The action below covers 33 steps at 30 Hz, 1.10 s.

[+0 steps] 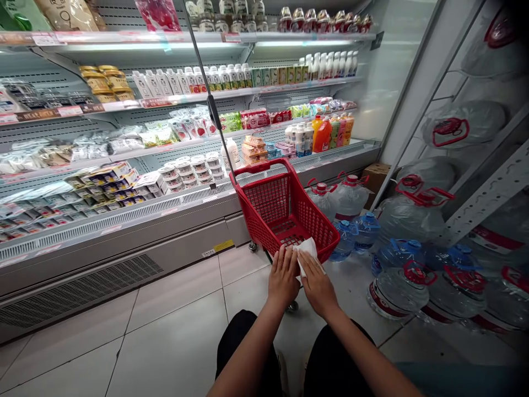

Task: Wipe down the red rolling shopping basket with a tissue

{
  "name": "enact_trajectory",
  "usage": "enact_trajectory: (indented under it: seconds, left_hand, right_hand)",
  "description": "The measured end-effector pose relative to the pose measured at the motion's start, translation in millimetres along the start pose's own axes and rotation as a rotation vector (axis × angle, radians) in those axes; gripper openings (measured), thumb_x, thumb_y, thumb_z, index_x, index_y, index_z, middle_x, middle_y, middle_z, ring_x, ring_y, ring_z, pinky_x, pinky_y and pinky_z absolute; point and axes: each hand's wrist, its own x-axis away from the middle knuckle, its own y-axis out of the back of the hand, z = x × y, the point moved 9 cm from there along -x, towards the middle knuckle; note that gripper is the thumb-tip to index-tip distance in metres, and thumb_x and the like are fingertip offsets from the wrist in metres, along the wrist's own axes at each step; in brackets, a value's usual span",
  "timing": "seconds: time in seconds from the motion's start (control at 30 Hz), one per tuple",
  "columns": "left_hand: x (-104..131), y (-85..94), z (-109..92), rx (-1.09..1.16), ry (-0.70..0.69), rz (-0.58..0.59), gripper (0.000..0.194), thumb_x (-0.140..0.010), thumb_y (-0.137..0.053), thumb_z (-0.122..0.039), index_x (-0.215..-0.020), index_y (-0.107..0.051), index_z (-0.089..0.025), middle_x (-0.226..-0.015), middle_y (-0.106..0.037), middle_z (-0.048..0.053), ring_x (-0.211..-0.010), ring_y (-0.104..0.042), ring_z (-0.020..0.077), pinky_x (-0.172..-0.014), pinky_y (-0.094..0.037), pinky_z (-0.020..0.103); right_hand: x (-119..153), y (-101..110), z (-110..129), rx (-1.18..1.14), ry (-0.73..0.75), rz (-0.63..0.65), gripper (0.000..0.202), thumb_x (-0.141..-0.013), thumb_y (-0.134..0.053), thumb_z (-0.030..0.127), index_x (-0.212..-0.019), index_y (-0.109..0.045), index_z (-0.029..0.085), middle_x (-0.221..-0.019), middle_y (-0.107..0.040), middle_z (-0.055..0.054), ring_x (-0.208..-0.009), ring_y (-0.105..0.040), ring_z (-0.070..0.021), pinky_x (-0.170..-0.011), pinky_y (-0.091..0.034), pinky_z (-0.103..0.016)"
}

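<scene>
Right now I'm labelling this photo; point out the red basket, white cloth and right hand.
Red basket (313,220), head view: mesh side wall.
White cloth (308,247), head view: exposed upper part.
Right hand (317,284), head view: back of the hand.

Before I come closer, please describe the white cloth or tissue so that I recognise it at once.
In front of the long lit display case stands a red shopping cart. At its near edge, the left hand and right hand lie side by side, the right over the white cloth or tissue. Its plain white sets it apart from the cart's red plastic.
</scene>
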Motion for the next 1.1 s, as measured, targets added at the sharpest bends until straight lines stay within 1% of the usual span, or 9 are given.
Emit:
enact_trajectory:
  seconds: [0.1, 0.27, 0.37, 0.47, 0.6, 0.77, 0.87, 1.0, 1.1]
  left_hand:
    - [-6, 7.3, 7, -0.022, -0.062, 0.006, 0.083, -0.087, -0.052, -0.018, -0.165, -0.024, -0.017, -0.172, -0.026, 0.003, -0.16, -0.02, 0.0217, -0.133, -0.013, 0.044]
    - [-36, 12.5, 45, -0.073, -0.068, 0.055, 0.076, -0.091, -0.049, -0.014, -0.163, -0.031, -0.031, -0.171, -0.027, -0.001, -0.158, -0.026, 0.0196, -0.133, -0.01, 0.05]
    - [-48, 5.7, 40, -0.092, -0.075, 0.046, 0.078, -0.092, -0.047, -0.008, -0.164, -0.028, -0.03, -0.169, -0.033, 0.0, -0.158, -0.026, 0.0196, -0.132, -0.016, 0.05]
    - [-50, -2.1, 18, -0.104, -0.039, -0.002, 0.079, -0.093, -0.046, -0.008, -0.166, -0.022, -0.026, -0.167, -0.038, 0.005, -0.157, -0.028, 0.0211, -0.131, -0.023, 0.048]
    - [-46, -3.8, -13, -0.108, -0.05, -0.047, 0.08, -0.094, -0.048, -0.011, -0.167, -0.018, -0.024, -0.166, -0.04, 0.007, -0.157, -0.03, 0.0229, -0.131, -0.024, 0.048]
    - [-43, 5.0, -21, -0.082, -0.15, -0.036, 0.083, -0.093, -0.05, -0.014, -0.167, -0.017, -0.029, -0.162, -0.047, 0.001, -0.155, -0.033, 0.0209, -0.133, -0.014, 0.048]
    - [-47, 12.5, -2, -0.065, -0.187, -0.013, 0.083, -0.091, -0.052, -0.015, -0.167, -0.02, -0.03, -0.163, -0.045, -0.002, -0.157, -0.028, 0.0222, -0.134, -0.009, 0.048]
    - [-56, 27.7, 54, -0.088, -0.031, -0.032, 0.083, -0.088, -0.057, -0.013, -0.164, -0.03, -0.033, -0.167, -0.038, -0.002, -0.159, -0.022, 0.0287, -0.133, -0.012, 0.054]
    - [-57, 32.6, 73, -0.107, 0.027, -0.048, 0.086, -0.085, -0.06, -0.009, -0.162, -0.035, -0.038, -0.169, -0.035, -0.001, -0.16, -0.017, 0.0336, -0.131, -0.016, 0.059]
  right_hand:
    - [11, 11, -8, 0.012, 0.033, 0.026, 0.073, -0.1, -0.034, 0.015, -0.168, -0.009, 0.026, -0.167, -0.037, -0.002, -0.155, -0.031, -0.0205, -0.129, -0.027, -0.048]
    - [27, 38, -75, 0.036, -0.085, -0.012, 0.069, -0.102, -0.031, 0.017, -0.168, -0.013, 0.03, -0.166, -0.04, 0.0, -0.154, -0.035, -0.0199, -0.129, -0.026, -0.049]
    - [30, 46, -94, 0.05, -0.191, -0.066, 0.067, -0.104, -0.03, 0.019, -0.168, -0.012, 0.031, -0.166, -0.039, -0.002, -0.153, -0.037, -0.0211, -0.128, -0.027, -0.051]
    - [25, 42, -77, 0.054, -0.206, -0.082, 0.069, -0.103, -0.029, 0.018, -0.168, -0.009, 0.029, -0.166, -0.039, -0.004, -0.154, -0.036, -0.022, -0.128, -0.027, -0.052]
    - [20, 37, -43, 0.034, -0.152, -0.058, 0.074, -0.099, -0.031, 0.015, -0.168, -0.005, 0.026, -0.171, -0.029, -0.003, -0.157, -0.028, -0.0227, -0.128, -0.028, -0.051]
    - [35, 46, -46, 0.046, -0.048, -0.023, 0.079, -0.096, -0.034, 0.012, -0.168, -0.007, 0.026, -0.171, -0.027, -0.002, -0.157, -0.027, -0.0236, -0.128, -0.028, -0.05]
    - [49, 54, -72, 0.04, -0.104, -0.037, 0.073, -0.099, -0.032, 0.015, -0.168, -0.011, 0.028, -0.17, -0.032, -0.001, -0.157, -0.028, -0.0228, -0.128, -0.029, -0.051]
    - [63, 65, -108, 0.037, -0.223, -0.102, 0.065, -0.104, -0.029, 0.021, -0.167, -0.018, 0.031, -0.166, -0.039, -0.001, -0.155, -0.032, -0.0231, -0.128, -0.029, -0.054]
    - [61, 68, -116, 0.048, -0.27, -0.131, 0.064, -0.104, -0.029, 0.022, -0.167, -0.019, 0.03, -0.166, -0.04, -0.001, -0.155, -0.032, -0.0239, -0.126, -0.032, -0.054]
